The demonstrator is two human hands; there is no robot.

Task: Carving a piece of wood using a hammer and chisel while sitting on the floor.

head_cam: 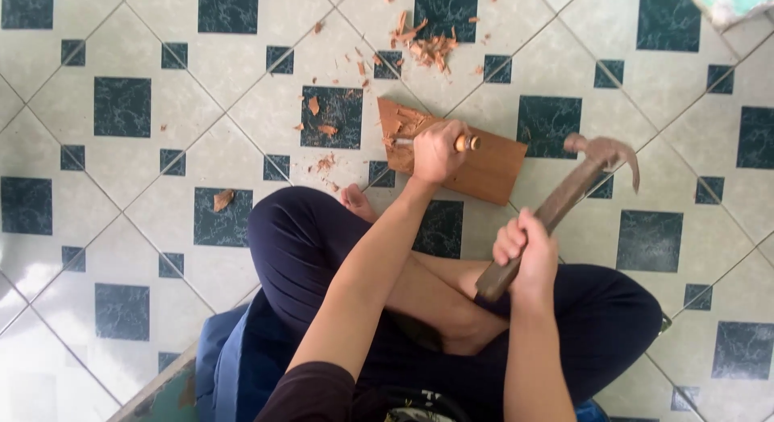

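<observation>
I sit cross-legged on a tiled floor. My left hand (436,150) grips a chisel (465,143) with a wooden handle, its tip set on the left end of a reddish-brown wooden board (492,168) lying on the floor. That end of the board is chipped and rough. My right hand (528,257) holds the wooden handle of a claw hammer (595,154), raised to the right of the chisel, its head blurred above the board's right end.
Wood chips (427,45) lie scattered on the white and dark green tiles beyond the board, with single chips (222,199) to the left. My bare foot (355,202) rests near the board. A blue cushion edge (218,349) shows under me.
</observation>
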